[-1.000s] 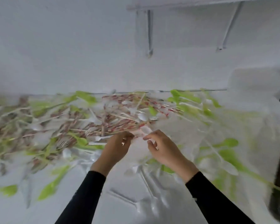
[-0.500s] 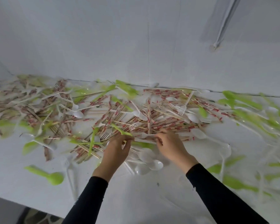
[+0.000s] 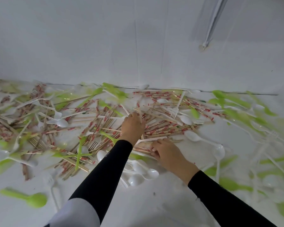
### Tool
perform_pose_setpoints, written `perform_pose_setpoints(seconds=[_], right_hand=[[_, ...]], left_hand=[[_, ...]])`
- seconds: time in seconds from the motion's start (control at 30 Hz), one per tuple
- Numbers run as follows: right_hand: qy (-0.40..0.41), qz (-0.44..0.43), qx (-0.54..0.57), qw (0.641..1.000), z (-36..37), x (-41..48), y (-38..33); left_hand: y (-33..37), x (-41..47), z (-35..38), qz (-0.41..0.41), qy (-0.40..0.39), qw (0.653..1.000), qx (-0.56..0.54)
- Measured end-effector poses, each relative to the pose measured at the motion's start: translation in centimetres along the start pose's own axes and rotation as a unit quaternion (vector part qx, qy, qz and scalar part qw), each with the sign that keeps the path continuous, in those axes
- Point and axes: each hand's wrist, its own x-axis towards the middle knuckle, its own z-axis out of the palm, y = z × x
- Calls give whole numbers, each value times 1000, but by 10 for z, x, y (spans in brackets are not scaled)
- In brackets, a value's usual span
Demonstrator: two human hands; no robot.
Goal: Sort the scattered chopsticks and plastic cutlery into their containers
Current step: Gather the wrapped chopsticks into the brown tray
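A wide heap of wrapped wooden chopsticks with red print covers the white table, mixed with white plastic spoons, white forks and green plastic cutlery. My left hand reaches far into the heap and grips a pair of chopsticks that stands up past its fingers. My right hand lies nearer, its fingers curled on a bundle of chopsticks at the heap's near edge. No container is in view.
A white wall rises right behind the heap, with a pipe bracket at the upper right. Several white spoons lie stacked between my forearms. Green spoons are scattered at the far right and near left.
My left hand has moved forward and to the right, deeper into the heap, onto a pair of chopsticks. My right hand stays at the near edge. The view has shifted a little.
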Motion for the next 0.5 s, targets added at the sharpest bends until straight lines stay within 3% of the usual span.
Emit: perform_pose_setpoints(seconds=[0.2, 0.37, 0.5], right_hand=[[-60, 26, 6, 998, 2, 3, 1], [3, 50, 75, 996, -15, -6, 16], [61, 48, 173, 982, -49, -4, 30]], left_hand=[[2, 9, 1, -63, -36, 994, -85], [12, 2, -9, -34, -13, 989, -142], [21, -6, -33, -10, 38, 954, -297]])
